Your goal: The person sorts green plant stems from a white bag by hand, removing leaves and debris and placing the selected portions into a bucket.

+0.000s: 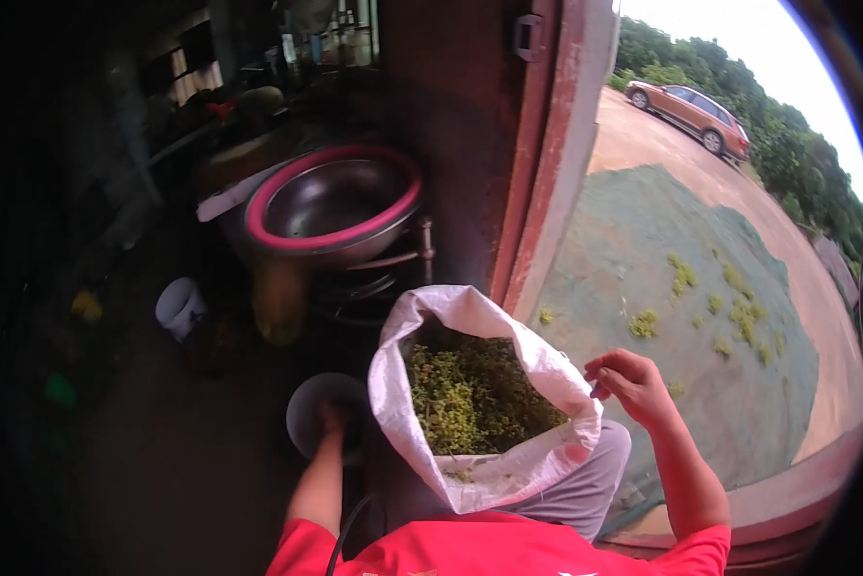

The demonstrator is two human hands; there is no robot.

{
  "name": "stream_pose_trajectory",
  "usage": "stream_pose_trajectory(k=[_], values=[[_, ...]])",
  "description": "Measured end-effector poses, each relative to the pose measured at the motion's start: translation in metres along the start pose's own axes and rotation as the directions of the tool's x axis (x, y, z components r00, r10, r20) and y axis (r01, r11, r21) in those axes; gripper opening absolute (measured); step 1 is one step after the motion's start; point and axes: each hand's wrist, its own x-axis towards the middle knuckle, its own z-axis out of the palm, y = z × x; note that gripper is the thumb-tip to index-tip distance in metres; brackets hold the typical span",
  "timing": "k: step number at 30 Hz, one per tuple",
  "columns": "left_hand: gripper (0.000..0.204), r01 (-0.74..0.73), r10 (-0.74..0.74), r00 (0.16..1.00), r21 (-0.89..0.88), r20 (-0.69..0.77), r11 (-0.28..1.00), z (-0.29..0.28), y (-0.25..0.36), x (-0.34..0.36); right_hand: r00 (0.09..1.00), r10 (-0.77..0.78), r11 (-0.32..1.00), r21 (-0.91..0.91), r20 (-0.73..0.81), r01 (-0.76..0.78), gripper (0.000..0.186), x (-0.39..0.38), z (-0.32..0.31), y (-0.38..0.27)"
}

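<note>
A white woven sack (405, 408) stands in front of me with its mouth wide and its rim folded outward. Small green and brownish plant clusters (470, 398), like little berries or buds on stalks, fill it inside. My right hand (635, 386) is at the sack's right rim, thumb and fingers closed together on its edge. Down to the left of the sack, my left hand (333, 417) reaches into a pale round bucket (307, 408). Its fingers are lost in shadow, and what they touch is hidden.
A large metal basin with a pink rim (259, 216) rests on a metal stand (426, 252). A small white bucket (179, 305) sits on the dark floor. Right of the door frame (537, 182), green sheeting (633, 230) bears scattered plant clusters (743, 312). An orange-brown car (691, 113) is parked beyond.
</note>
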Motion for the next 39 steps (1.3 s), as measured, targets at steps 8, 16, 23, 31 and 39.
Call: stream_pose_trajectory(k=[8,16,23,31,39], values=[[0.017,-0.311,0.391,0.918,0.738,0.07,0.599,0.112,0.122,-0.156,0.987,-0.162,0.97,-0.185,-0.019,0.156,0.012,-0.009,0.024,0.002],[0.018,-0.596,0.638,0.745,0.623,0.194,0.507,0.132,0.133,-0.181,0.977,-0.207,0.937,-0.274,0.057,0.215,0.014,-0.028,0.042,-0.012],[0.005,-0.614,0.556,0.789,0.304,0.263,0.728,0.174,0.214,-0.256,0.972,-0.13,0.89,-0.41,0.195,0.201,0.018,-0.035,0.057,-0.009],[0.029,-0.617,0.608,0.76,-0.04,0.231,0.786,0.189,0.308,-0.311,0.944,-0.117,0.883,-0.403,0.308,0.241,0.018,-0.001,0.072,0.002],[0.025,-0.834,0.775,0.466,-0.08,0.427,0.546,0.224,0.329,-0.396,0.886,-0.229,0.532,-0.71,0.403,0.461,0.073,0.023,0.114,0.027]])
